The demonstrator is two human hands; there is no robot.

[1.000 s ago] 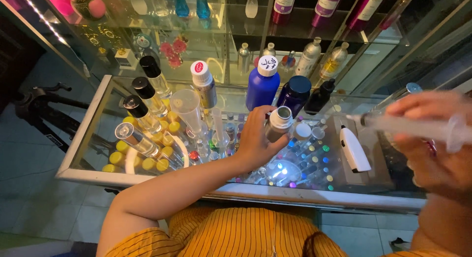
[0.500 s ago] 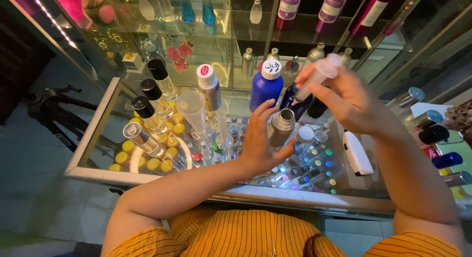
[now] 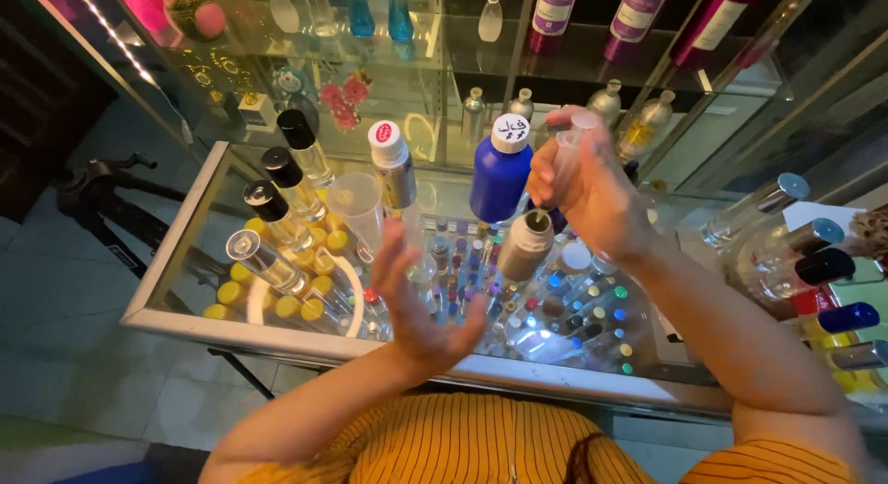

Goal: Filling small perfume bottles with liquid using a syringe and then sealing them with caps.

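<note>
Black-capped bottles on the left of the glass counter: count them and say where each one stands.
3, in a diagonal row: rear bottle, middle bottle, front bottle nearest the yellow caps. More black-capped bottles may be hidden elsewhere; a separate one lies at the far right.

left hand (image 3: 421,304): let go of small bottle (image 3: 524,246), now open | right hand (image 3: 583,183): syringe (image 3: 562,160) lowered onto bottle

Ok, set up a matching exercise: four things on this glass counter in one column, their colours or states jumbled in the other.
Things:
1. big bottle
2. small metal bottle
3. plastic cup
4. syringe

Descriptions:
A. clear, held upright in the right hand
B. blue with a white cap
C. translucent, standing empty
D. brownish grey, open top, below the syringe

Pairs: 1-B, 2-D, 3-C, 4-A
</note>
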